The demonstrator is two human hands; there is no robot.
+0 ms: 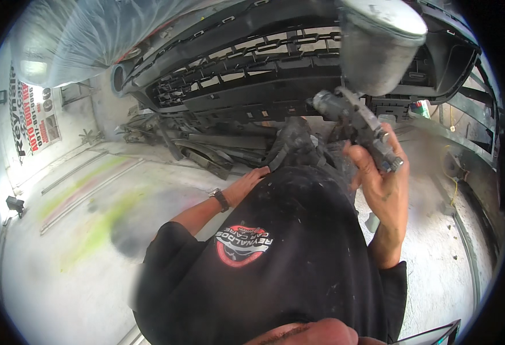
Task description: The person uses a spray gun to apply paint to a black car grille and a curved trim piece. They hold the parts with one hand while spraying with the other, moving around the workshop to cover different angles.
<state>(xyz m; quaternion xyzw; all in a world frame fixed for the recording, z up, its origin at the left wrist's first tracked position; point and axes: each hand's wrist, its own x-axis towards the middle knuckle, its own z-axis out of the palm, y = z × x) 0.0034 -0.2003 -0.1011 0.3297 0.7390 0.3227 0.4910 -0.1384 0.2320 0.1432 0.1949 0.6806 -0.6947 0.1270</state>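
Note:
In my right hand [386,183] is a paint spray gun [367,123], held upright with fingers wrapped round its grip. A large grey, paint-smeared cup [376,54] sits on top of the gun and hides part of what lies behind it. Straight ahead stands a black car bumper [223,102] with an openwork grille, a short way beyond the gun's nozzle. My left hand [248,185], with a dark watch on its wrist, lies flat by my hip or upper thigh and holds nothing.
Dark trim pieces [206,150] lie beneath the bumper. Clear plastic sheeting [79,34] drapes a large shape at far left, near a wall banner [36,118]. Left stands a lit lamp [15,206]. Metal framing [474,112] and a yellow cord [455,187] are at right.

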